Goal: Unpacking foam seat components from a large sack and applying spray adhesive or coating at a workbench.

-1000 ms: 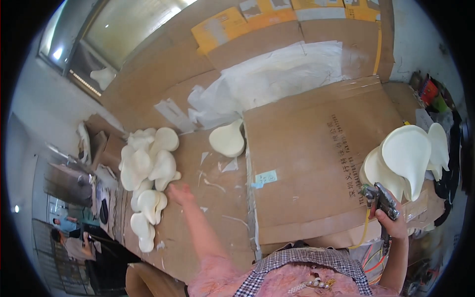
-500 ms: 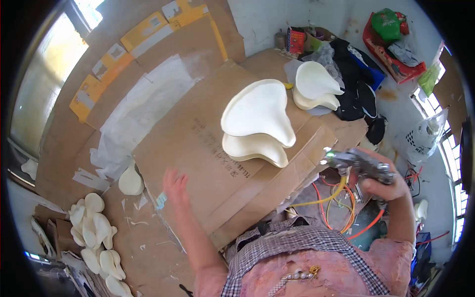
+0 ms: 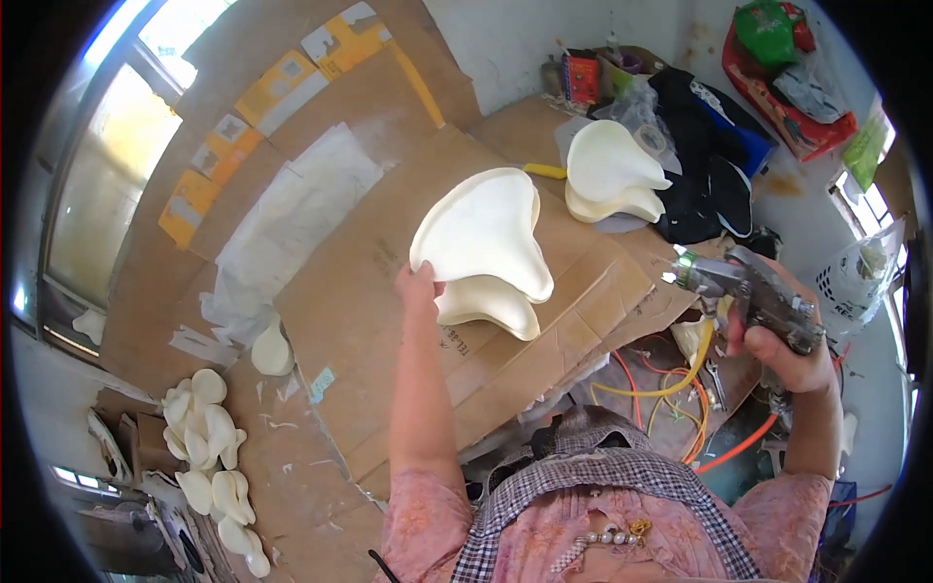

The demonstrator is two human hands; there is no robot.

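Note:
A cream saddle-shaped pad (image 3: 478,228), like a bicycle seat, rests over a second cream saddle pad (image 3: 491,303) on a flat cardboard sheet. My left hand (image 3: 420,284) has its fingers closed on the left edge of the upper one; the fingertips are partly hidden. Off to the right, my right hand (image 3: 782,355) is wrapped round a metal spray gun (image 3: 748,291), whose nozzle points left toward the pads. A yellow hose (image 3: 695,374) and an orange hose (image 3: 739,445) run by the gun.
Another pair of saddle pads (image 3: 612,165) sits at the back, by a black cloth (image 3: 695,160). A heap of similar pads (image 3: 204,428) lies at the lower left. White sheeting (image 3: 292,209) covers part of the cardboard wall. Plastic bags (image 3: 763,39) hang at the right.
My left hand has reached forward and right, from free air to the upper pad's edge. That pad has shifted slightly left. The spray gun stays in my right hand, a little farther right.

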